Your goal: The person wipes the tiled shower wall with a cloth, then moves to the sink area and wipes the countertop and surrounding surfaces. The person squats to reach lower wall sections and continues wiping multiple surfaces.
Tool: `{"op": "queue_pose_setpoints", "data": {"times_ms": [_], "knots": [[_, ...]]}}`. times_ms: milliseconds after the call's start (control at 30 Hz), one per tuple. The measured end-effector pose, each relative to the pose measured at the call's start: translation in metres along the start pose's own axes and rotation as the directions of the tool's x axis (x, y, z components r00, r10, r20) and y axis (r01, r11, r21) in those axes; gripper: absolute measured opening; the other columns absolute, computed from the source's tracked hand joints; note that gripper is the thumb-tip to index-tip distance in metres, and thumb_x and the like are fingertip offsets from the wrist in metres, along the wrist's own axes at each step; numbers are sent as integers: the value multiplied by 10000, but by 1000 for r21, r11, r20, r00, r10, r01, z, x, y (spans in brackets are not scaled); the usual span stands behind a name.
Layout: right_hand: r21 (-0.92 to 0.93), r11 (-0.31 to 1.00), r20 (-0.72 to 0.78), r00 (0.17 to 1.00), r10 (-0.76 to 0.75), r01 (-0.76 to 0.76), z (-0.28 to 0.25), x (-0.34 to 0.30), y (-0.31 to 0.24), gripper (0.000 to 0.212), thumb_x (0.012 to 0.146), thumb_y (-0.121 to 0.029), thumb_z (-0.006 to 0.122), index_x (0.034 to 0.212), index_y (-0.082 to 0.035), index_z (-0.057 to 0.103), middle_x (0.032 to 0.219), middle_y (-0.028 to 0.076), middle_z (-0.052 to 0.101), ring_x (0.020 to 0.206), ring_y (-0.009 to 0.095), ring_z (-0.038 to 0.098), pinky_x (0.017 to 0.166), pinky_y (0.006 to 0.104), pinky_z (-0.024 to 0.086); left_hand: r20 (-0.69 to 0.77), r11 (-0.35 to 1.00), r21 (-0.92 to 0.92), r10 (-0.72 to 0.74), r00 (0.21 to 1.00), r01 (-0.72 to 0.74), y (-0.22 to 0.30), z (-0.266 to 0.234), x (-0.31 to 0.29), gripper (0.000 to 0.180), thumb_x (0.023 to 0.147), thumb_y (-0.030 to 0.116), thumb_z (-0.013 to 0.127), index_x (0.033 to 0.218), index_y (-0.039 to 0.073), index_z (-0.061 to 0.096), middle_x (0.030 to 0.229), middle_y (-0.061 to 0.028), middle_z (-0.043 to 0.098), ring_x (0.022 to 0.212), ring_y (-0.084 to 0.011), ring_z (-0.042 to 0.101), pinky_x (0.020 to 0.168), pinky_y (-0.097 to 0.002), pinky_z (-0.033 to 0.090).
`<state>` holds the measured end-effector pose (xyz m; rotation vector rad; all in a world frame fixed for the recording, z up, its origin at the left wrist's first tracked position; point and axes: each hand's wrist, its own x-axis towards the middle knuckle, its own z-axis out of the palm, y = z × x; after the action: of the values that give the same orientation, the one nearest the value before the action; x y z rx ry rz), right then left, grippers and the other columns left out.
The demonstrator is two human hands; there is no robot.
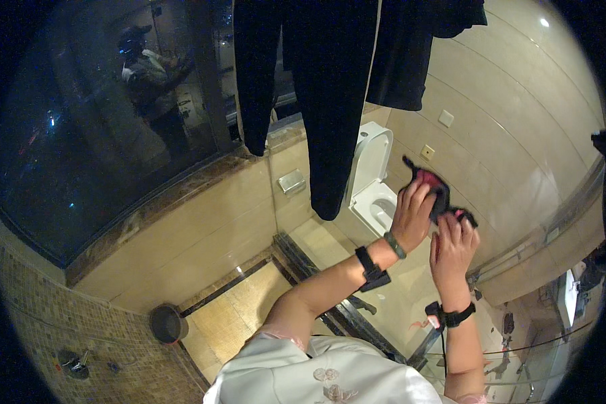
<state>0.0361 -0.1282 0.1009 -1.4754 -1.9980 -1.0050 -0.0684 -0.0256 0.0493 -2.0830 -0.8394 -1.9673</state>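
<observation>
My two hands are raised in front of me at the right of the middle, both on one small black and red fabric item. What kind of item it is cannot be made out. My left hand grips its upper left part, and a dark strip sticks out above the fingers. My right hand is a little lower and to the right, its fingers closed on the item's lower right end. Dark straps circle both wrists, and a green bracelet sits on the left one.
Dark trousers and another dark garment hang ahead. Beyond my hands stands a white toilet with its lid up. A dark window fills the left, with a bucket below. A dark stone kerb crosses the floor.
</observation>
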Motion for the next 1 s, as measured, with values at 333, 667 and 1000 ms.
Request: {"op": "queue_pose_setpoints", "data": {"times_ms": [333, 667, 1000], "knots": [[83, 985, 65, 987, 144, -150, 3, -63, 1, 418, 845, -101, 608, 1255, -33, 563, 1341, 112, 520, 1243, 360, 407, 1058, 480, 288, 24, 995, -86, -49, 999, 51, 8, 8, -25, 257, 846, 15, 566, 1103, 9, 556, 1324, -151, 429, 1341, -375, 349, 1055, -487, 350], [-19, 975, -190, 959, 212, -220, -49, -35, 52, 409, 886, -126, 582, 1285, -42, 548, 1354, 128, 518, 1277, 383, 377, 1088, 478, 247, -60, 994, -81, 69, 996, -74, 77, 40, 33, 375, 778, 71, 630, 1148, 23, 592, 1437, -161, 370, 1372, -407, 301, 1092, -541, 277], [97, 943, 70, 947, 313, -318, -22, -120, 32, 378, 857, -62, 573, 1230, -6, 561, 1305, 124, 535, 1278, 371, 388, 1079, 480, 263, 109, 985, -161, 84, 991, -66, 72, 49, -76, 481, 732, 48, 683, 1188, 24, 531, 1348, -134, 391, 1339, -348, 364, 1084, -519, 315]]}}
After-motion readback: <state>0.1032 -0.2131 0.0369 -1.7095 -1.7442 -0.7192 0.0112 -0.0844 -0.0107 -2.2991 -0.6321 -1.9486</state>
